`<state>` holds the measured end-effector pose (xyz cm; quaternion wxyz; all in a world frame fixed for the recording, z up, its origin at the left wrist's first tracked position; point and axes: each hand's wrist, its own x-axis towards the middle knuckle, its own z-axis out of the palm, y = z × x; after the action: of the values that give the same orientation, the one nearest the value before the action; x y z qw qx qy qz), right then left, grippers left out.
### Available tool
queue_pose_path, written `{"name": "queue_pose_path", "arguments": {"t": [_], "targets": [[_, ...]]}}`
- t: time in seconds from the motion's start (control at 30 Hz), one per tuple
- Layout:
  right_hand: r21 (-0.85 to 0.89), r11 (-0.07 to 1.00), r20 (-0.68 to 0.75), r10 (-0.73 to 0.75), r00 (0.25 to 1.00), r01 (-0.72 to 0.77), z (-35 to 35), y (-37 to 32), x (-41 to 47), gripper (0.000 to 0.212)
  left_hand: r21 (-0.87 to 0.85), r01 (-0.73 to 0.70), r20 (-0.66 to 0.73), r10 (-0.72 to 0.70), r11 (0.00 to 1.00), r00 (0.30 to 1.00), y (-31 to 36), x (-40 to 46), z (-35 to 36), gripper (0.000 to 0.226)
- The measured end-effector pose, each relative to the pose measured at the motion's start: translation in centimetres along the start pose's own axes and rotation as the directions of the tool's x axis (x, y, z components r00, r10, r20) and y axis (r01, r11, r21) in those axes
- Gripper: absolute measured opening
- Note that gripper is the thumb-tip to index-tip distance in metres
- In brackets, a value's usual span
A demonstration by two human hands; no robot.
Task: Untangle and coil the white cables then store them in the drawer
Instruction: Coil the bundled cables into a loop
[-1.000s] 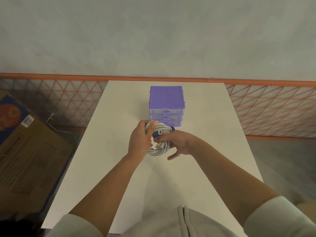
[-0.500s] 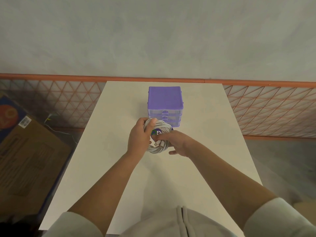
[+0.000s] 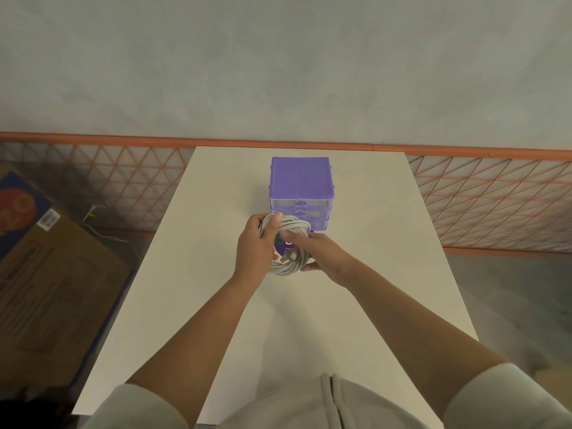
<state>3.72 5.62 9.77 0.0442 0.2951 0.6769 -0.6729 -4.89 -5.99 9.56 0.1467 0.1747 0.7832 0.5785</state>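
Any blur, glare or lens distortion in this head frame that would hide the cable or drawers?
Head view: soft, even light, no glare; faint shadows under the arms on the table. Wide-angle bending curves the orange rail. The white cable coil and purple drawer unit read clearly, slightly soft; print behind the coil is unreadable.

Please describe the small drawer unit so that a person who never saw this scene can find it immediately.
Look at the long white table that runs toward the grey wall. The drawer unit stands near its far end, just beyond the hands holding the coiled white cable. It is the only purple box there, with clear drawer fronts.
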Motion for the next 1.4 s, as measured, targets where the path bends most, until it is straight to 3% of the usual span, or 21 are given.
{"name": "queue_pose_path", "arguments": {"t": [0.1,0.17,0.33,0.57,0.7,0.87,1.03,1.17,1.3,1.4], "targets": [[0.118,0.993,0.008,0.018,1.000,-0.019,-0.2,0.4,0.0,0.070,-0.025,0.022,-0.003,-0.022,0.999,1.000,-0.1,0.2,0.0,0.034],[0.152,0.988,-0.048,0.013,0.999,-0.006,0.0,0.6,0.1,0.071,-0.054,0.046,-0.003,-0.047,0.997,0.999,-0.4,0.3,0.2,0.036],[0.066,0.997,-0.177,-0.030,0.984,0.042,0.6,1.2,0.3,0.062,-0.105,0.117,-0.003,-0.118,0.988,0.993,-0.5,0.5,0.5,0.040],[-0.196,0.960,-0.262,-0.250,0.932,0.202,-0.5,2.1,1.1,0.043,-0.152,0.173,0.004,-0.174,0.973,0.985,-0.5,0.4,-0.2,0.038],[-0.192,0.948,-0.331,-0.306,0.893,0.254,-0.7,1.8,0.7,0.031,-0.135,0.189,0.016,-0.188,0.973,0.982,-1.1,0.2,0.0,0.041],[-0.181,0.939,-0.216,-0.330,0.919,0.294,0.1,0.9,-1.1,0.047,-0.137,0.175,-0.016,-0.178,0.975,0.984,-0.9,0.4,-0.1,0.039],[-0.265,0.876,-0.113,-0.442,0.890,0.402,0.4,1.5,-1.4,0.027,-0.142,0.161,-0.053,-0.170,0.977,0.984,-0.9,0.6,-0.7,0.039],[-0.372,0.820,-0.120,-0.508,0.853,0.436,0.7,2.0,-0.7,0.033,-0.146,0.165,-0.056,-0.174,0.975,0.983,-0.9,0.5,-0.9,0.037],[-0.483,0.807,-0.160,-0.462,0.872,0.339,0.3,2.3,0.2,0.042,-0.159,0.167,-0.045,-0.176,0.973,0.983,-0.8,0.3,-0.9,0.035],[-0.354,0.900,-0.141,-0.321,0.936,0.255,-0.3,1.7,-0.1,0.030,-0.156,0.149,-0.073,-0.162,0.976,0.984,-0.6,0.1,-0.8,0.034]]}}
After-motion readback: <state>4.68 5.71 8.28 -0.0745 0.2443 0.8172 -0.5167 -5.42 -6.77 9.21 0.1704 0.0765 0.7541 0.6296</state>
